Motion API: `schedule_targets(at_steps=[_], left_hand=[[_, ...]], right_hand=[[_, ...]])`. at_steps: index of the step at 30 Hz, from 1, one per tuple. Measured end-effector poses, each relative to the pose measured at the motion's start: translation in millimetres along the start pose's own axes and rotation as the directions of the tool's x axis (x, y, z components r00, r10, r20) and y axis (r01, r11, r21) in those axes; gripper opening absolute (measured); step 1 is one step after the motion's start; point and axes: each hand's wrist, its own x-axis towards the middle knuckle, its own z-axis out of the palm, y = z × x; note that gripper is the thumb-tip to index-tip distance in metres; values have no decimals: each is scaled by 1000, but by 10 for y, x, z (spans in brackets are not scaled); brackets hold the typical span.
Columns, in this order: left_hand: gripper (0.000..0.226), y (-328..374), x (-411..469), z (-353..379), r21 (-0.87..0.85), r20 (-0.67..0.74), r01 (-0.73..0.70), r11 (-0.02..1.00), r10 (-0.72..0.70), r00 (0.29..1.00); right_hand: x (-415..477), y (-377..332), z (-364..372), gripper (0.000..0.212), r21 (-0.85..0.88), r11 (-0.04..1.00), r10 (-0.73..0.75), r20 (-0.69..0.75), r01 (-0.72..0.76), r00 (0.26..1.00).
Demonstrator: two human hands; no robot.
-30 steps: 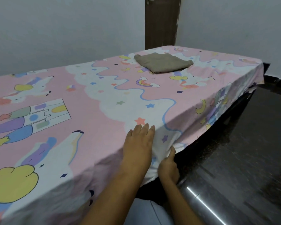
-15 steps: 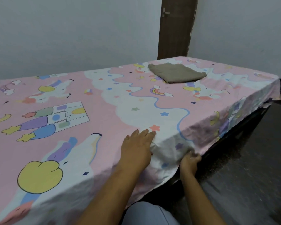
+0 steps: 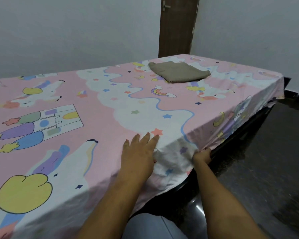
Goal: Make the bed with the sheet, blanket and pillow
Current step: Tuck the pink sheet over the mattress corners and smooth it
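Note:
A pink and white sheet (image 3: pixel 97 118) printed with unicorns, stars and rainbows covers the whole bed. My left hand (image 3: pixel 138 152) lies flat with straight fingers on the sheet at the near side edge. My right hand (image 3: pixel 202 155) is lower, at the side of the mattress, its fingers curled round the hanging edge of the sheet. A folded grey-brown blanket (image 3: pixel 179 71) lies on the far end of the bed. No pillow is in view.
Dark glossy floor (image 3: pixel 266 169) runs along the right of the bed. The dark bed frame (image 3: pixel 245 130) shows under the sheet's hanging edge. White walls stand behind the bed, and a brown door (image 3: pixel 177 26) is at the far end.
My right hand has moved right along the side of the bed with the sheet's edge in its grip. My left hand has stayed flat on the sheet. The camera has tilted up slightly.

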Motion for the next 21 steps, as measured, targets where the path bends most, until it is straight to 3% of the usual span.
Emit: schedule_targets(at_steps=[4,6,7,9,11,12,14,16,17,18,19,21], left_hand=[[68,-118,31,-159,-178,101,-30,984,48,994],[60,-219,51,-212,-295,109,-27,955,62,992],[56,-289,51,-213,-326,107,-25,945,63,992],[50,-333,97,-216,-341,127,-31,940,79,989],[43,-393,221,-231,-348,128,-22,937,70,989],[41,-416,292,-239,-358,138,-17,934,71,988],[46,-427,407,-230,-375,186,-29,927,105,977],[56,-409,477,-171,-383,231,-51,922,149,961],[60,-415,492,-142,-385,242,-57,921,160,957],[63,-435,503,-101,-381,245,-55,923,159,956],[65,-456,503,-75,-376,247,-54,925,156,956],[67,-456,472,-46,-384,244,-44,922,148,958]], right_hand=[[3,83,-143,41,-429,898,-99,21,98,995],[-28,92,-190,45,-439,898,-59,-31,40,998],[-42,52,-142,44,-320,947,-54,-116,14,992],[-72,-185,-122,38,119,992,-3,-367,50,930],[-67,-617,-103,38,429,846,-49,-527,316,848],[-83,-863,-112,39,462,756,-145,-572,464,807],[-146,-1349,-103,42,283,711,-446,-528,644,723],[-184,-1633,-61,40,-255,735,-674,-173,629,718],[-224,-1664,-35,41,-514,641,-650,33,570,759],[-277,-1647,-22,40,-654,540,-590,156,531,792],[-300,-1577,-4,38,-687,512,-567,182,516,804],[-370,-1435,7,35,-606,619,-574,86,500,814]])
